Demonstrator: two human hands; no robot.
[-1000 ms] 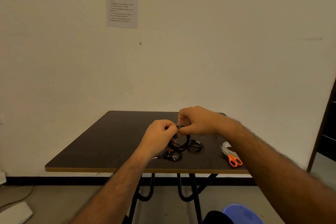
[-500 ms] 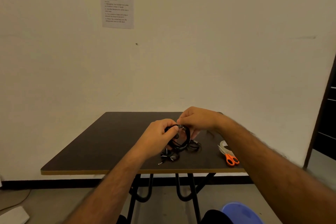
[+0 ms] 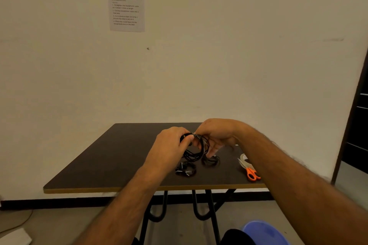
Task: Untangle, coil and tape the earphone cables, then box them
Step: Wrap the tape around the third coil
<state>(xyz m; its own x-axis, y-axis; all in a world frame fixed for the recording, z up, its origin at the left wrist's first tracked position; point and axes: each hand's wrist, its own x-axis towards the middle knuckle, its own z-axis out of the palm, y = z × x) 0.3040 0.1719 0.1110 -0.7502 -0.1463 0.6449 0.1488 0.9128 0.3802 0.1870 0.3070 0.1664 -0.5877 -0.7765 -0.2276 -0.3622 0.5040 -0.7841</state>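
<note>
A black earphone cable coil (image 3: 196, 152) hangs just above the dark table (image 3: 111, 161), held between both hands. My left hand (image 3: 171, 145) grips its upper left part with curled fingers. My right hand (image 3: 216, 135) pinches the top of the loop, where a small bit of clear tape glints. Two more coiled black earphone bundles lie on the table below: one (image 3: 186, 170) near the front, one (image 3: 211, 161) just right of it.
Orange-handled scissors (image 3: 251, 172) and a roll of clear tape (image 3: 243, 158) lie at the table's right side, partly behind my right forearm. A blue bucket (image 3: 264, 231) stands on the floor at the lower right. A printed sheet (image 3: 126, 3) hangs on the wall.
Both hands have lifted the coil a little and turned it more upright; my right-hand fingers have shifted along the top of the loop.
</note>
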